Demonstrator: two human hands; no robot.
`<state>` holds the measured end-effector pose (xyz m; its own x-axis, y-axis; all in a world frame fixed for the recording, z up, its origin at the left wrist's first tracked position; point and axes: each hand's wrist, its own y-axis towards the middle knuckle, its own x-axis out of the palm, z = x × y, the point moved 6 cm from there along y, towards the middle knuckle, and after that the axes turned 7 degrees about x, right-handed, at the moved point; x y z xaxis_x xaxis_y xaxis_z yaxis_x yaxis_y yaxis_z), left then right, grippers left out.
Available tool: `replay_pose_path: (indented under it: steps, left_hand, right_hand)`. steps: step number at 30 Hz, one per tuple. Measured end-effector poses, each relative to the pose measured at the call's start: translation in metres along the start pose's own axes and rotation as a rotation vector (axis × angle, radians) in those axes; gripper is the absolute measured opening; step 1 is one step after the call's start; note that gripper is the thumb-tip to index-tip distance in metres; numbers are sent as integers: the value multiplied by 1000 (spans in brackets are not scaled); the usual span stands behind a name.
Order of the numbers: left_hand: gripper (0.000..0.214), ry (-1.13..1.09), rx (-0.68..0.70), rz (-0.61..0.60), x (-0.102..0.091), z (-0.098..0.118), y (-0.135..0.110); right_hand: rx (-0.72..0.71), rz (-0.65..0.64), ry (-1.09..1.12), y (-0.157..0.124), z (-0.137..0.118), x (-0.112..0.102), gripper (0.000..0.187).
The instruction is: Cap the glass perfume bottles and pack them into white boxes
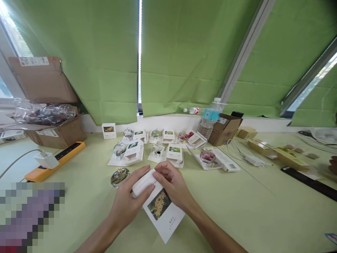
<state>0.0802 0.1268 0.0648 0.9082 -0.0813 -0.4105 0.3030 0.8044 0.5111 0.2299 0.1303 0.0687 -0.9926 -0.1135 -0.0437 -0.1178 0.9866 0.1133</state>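
One orange power strip (56, 158) lies toward the desk's left edge, well apart from the work. Just left of the hands, a clear glass globe (119, 175) stands on the bare desk (86, 196), near the left hand (126, 205). That hand is closed narrowly on the raised, folded end of the white carton (163, 211), thumb on the near face and fingers behind. The carton's flower-printed panel lies flat between the wrists, at the middle of the desk toward its near edge. The right hand (172, 189) curls over the same fold from above, fingertips pinching it; we cannot tell whether a flap is tucked under them. Our judgement: the card is thin and will crease, so the fold wants even pressure along its scored line, with the flat panel kept down on the desk. The left elbow should stay clear of the globe, which looks likely to roll. Further right, a red-filled globe (207, 155) and a water bottle (209, 119) stand toward the far edge, out of the way.
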Motion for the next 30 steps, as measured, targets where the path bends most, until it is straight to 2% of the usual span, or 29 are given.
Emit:
replay_pose_path:
  steps: [5,12,20,27,30]
  left_hand:
    - [38,-122,-49,27,-3,0,1]
    - [31,-182,-97,76,-6,-3,4]
    - [35,-227,-170,95,-11,-6,5]
    - [36,-329,-161,105,-14,1,8]
    - [35,-339,-148,99,-14,3,9]
  right_hand:
    - [30,78,28,1,-1,-9,32]
    - [97,76,124,3,3,-11,35]
    - [94,-38,120,1,2,-10,45]
    - [78,39,106,1,-1,-18,46]
    - [82,32,106,2,-1,-20,45]
